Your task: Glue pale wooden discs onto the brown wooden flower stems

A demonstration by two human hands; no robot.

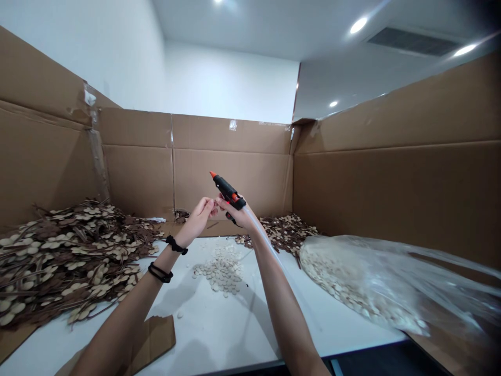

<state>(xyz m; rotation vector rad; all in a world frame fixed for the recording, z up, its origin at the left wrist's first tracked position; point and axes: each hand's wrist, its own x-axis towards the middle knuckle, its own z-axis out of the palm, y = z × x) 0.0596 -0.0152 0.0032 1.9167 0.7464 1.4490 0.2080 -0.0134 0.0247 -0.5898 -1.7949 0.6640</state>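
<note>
My right hand (239, 213) grips a black glue gun (227, 191) with an orange tip, raised above the white table (219, 329) and pointing up to the left. My left hand (200, 211) is lifted beside it, fingers pinched together close to the gun's rear; whatever they hold is too small to make out. Two black bands circle my left wrist. Below the hands lies a small heap of pale wooden discs (221, 270).
A big pile of brown branch-shaped pieces with pale discs (66, 256) fills the left side. A smaller dark pile (285, 232) lies behind right. A clear plastic bag of discs (371, 282) lies at right. Cardboard walls (230, 167) surround the table; a cardboard scrap (156, 337) lies near the front.
</note>
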